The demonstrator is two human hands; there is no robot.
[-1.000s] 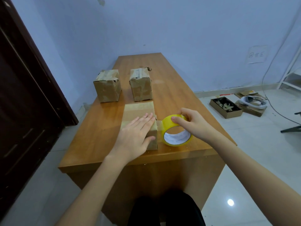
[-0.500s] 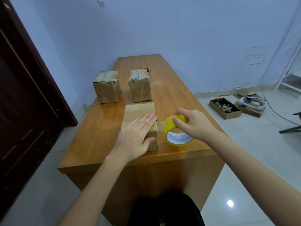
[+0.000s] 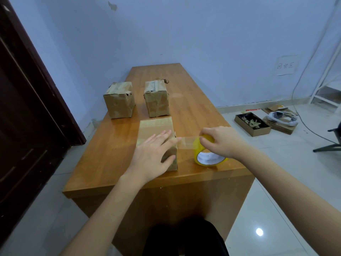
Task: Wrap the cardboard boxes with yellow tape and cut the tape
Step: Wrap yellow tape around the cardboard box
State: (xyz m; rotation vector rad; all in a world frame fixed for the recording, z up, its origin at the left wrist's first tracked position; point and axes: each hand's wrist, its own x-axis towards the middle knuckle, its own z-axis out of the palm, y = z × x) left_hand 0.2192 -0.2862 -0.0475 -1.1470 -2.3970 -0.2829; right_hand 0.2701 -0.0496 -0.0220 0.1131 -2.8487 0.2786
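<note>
Your left hand (image 3: 154,155) lies flat, fingers straight, pressing the near brown cardboard box (image 3: 156,137) at frame centre. Your right hand (image 3: 222,142) grips the yellow tape roll (image 3: 207,156) just right of it, a clear strip of tape (image 3: 185,143) stretched between. Risk: ease the press and the strip likely peels off or drags the box. 2 more taped boxes (image 3: 120,100) sit farther back on the wooden table (image 3: 193,111).
</note>
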